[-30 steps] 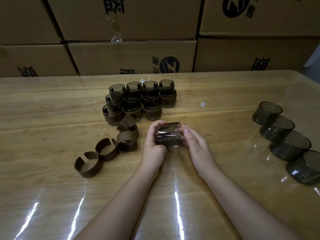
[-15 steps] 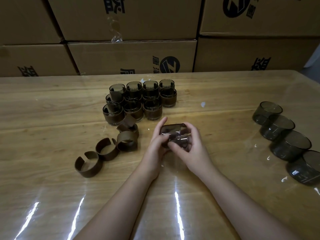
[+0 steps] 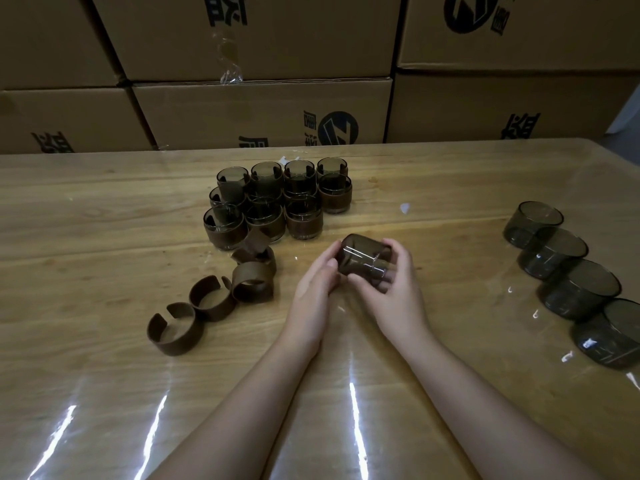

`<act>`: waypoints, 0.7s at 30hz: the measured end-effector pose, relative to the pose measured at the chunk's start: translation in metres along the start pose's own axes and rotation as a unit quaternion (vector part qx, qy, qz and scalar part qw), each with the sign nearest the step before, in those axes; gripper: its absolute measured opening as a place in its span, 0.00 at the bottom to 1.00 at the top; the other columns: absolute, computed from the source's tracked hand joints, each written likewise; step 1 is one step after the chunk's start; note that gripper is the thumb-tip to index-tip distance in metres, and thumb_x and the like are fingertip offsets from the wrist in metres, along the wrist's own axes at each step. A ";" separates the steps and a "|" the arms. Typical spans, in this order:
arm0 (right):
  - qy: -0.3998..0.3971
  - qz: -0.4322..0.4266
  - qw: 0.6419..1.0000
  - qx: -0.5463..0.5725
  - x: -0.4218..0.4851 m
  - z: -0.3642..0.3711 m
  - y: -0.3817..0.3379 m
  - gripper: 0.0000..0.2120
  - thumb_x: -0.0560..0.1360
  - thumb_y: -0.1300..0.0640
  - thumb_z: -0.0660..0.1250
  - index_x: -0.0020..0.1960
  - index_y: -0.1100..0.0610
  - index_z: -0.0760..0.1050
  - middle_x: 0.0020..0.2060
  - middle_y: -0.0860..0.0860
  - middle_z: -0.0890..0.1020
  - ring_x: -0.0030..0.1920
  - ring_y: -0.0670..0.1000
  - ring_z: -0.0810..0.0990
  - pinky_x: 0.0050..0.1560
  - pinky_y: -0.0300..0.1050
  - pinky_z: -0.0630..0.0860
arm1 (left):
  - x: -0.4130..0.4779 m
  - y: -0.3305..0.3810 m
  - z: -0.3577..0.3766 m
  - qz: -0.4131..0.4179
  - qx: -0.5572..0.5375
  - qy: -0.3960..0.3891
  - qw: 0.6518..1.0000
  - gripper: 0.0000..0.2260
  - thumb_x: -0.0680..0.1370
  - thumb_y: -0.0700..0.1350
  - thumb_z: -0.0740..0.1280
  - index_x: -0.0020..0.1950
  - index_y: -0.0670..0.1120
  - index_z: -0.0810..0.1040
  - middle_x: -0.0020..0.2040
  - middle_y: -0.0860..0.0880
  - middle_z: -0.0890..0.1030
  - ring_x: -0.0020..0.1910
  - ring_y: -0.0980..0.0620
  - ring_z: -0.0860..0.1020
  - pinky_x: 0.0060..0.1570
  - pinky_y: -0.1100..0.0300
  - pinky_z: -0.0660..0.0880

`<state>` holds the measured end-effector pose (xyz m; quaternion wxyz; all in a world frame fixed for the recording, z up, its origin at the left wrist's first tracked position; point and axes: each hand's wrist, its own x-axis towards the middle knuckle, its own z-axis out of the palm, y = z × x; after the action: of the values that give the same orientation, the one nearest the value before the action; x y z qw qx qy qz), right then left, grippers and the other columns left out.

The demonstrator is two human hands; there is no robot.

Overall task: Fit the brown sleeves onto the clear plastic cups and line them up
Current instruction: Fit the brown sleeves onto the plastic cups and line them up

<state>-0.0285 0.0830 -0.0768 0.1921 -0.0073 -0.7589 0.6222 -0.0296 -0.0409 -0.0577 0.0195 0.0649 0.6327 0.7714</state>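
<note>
Both hands hold one smoky clear cup (image 3: 360,256) tipped on its side above the table's middle. My right hand (image 3: 393,289) wraps its fingers round the cup's right end. My left hand (image 3: 313,289) touches the cup's left side with its fingertips. Whether a sleeve is on this cup I cannot tell. Several sleeved cups (image 3: 277,202) stand grouped in rows behind the hands. Several loose brown sleeves (image 3: 211,297) lie to the left. A row of bare cups (image 3: 568,271) lies on the right.
The wooden table (image 3: 104,220) is covered by a glossy clear sheet. Stacked cardboard boxes (image 3: 263,112) form a wall along its far edge. A small white scrap (image 3: 404,207) lies right of the grouped cups.
The cup has been turned in my hands and shifted slightly right. My right hand has come round it from below, and my left hand has loosened to fingertips on its side.
</note>
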 end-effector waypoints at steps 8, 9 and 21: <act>-0.043 -0.011 0.991 0.125 -0.004 -0.001 -0.004 0.34 0.66 0.70 0.75 0.61 0.41 0.67 0.53 0.33 0.79 0.50 0.43 0.83 0.49 0.33 0.77 | 0.001 -0.003 0.001 -0.005 0.003 -0.005 1.000 0.20 0.76 0.52 0.59 0.63 0.45 0.78 0.62 0.45 0.80 0.65 0.48 0.75 0.70 0.48 0.66; -0.058 -0.014 0.991 0.116 -0.005 0.000 -0.006 0.34 0.65 0.67 0.76 0.60 0.39 0.68 0.55 0.35 0.78 0.51 0.45 0.83 0.50 0.35 0.77 | 0.001 -0.002 0.000 -0.011 -0.003 0.005 1.000 0.19 0.75 0.53 0.60 0.60 0.46 0.79 0.60 0.45 0.81 0.64 0.47 0.76 0.69 0.49 0.67; -0.099 -0.034 0.988 -0.116 -0.010 0.003 -0.004 0.32 0.68 0.50 0.74 0.67 0.43 0.63 0.59 0.48 0.75 0.53 0.46 0.77 0.54 0.40 0.74 | -0.003 0.006 -0.001 0.031 0.004 -0.002 1.000 0.15 0.73 0.50 0.63 0.58 0.56 0.79 0.66 0.50 0.77 0.67 0.53 0.73 0.69 0.54 0.67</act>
<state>-0.0188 0.0770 -0.0767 0.1353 0.0577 -0.8409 0.5209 -0.0264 -0.0437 -0.0521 -0.0033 0.0861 0.6333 0.7691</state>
